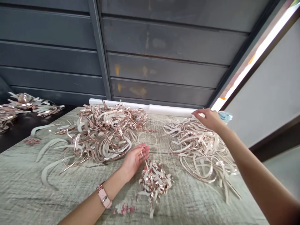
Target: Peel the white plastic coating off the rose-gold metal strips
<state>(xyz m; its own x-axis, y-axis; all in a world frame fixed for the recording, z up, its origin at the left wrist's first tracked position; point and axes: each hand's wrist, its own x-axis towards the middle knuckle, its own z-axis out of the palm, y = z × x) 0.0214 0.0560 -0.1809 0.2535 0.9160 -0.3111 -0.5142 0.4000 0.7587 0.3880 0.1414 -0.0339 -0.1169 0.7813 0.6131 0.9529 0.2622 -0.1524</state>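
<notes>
My left hand (136, 159), with a pink watch strap (103, 196) on the wrist, is palm up at the middle of the table. Between its thumb and fingers runs a thin rose-gold and white ribbon strand (144, 160), leading down to a small bunch of curled, crinkled ribbon (156, 181). My right hand (207, 118) is raised over the far edge of a loose pile of ribbon strips (201, 143). Its thumb and fingers come together in a pinch; what lies between them is too small to make out.
A larger heap of rose-gold and white ribbon (107, 131) lies left of centre on the patterned tablecloth (77, 203). More ribbon bunches (25, 101) rest on a dark surface at far left. White rolls (173, 110) line the back edge, against a dark panelled wall (164, 43).
</notes>
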